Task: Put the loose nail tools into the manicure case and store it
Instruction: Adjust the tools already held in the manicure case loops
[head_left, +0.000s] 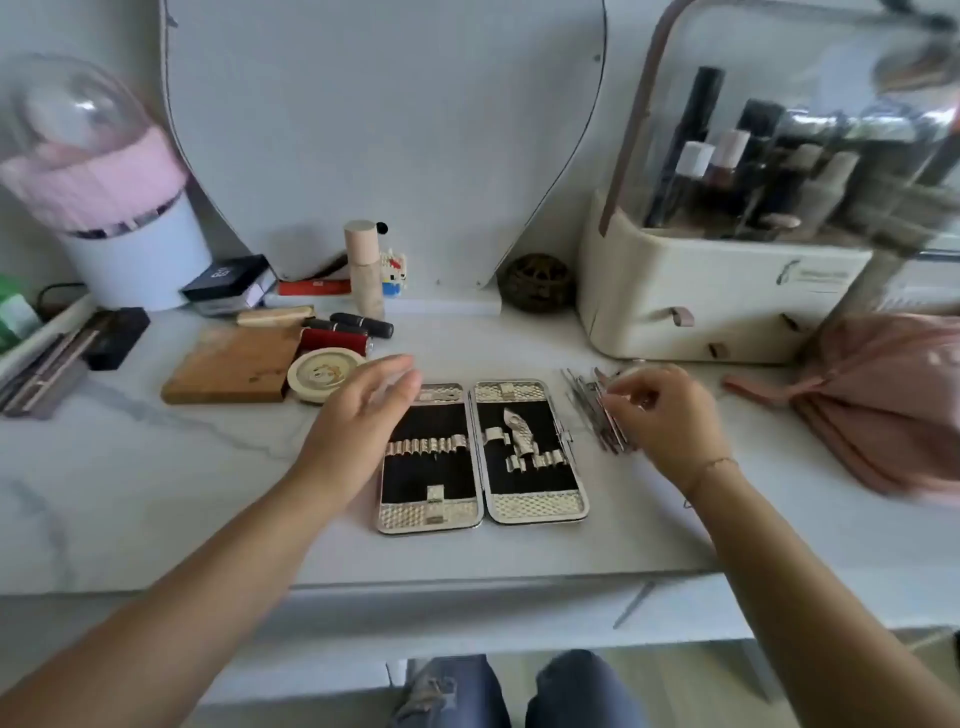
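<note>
- Head view: the manicure case (480, 457) lies open and flat on the counter (156, 467), between my two hands.
- My left grip (363, 415) hovers over the case's left edge, fingers spread, holding nothing.
- My right grip (660, 415) rests on the loose nail tools (592, 410), just right of the case; fingers curled, but whether they pinch a tool I cannot tell.

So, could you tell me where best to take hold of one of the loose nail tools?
Probably by the near end of its thin shaft, pinched from above. The nail tools lie flat in a fanned pile right of the open case, their far ends spread, and the right hand is already over them.
</note>
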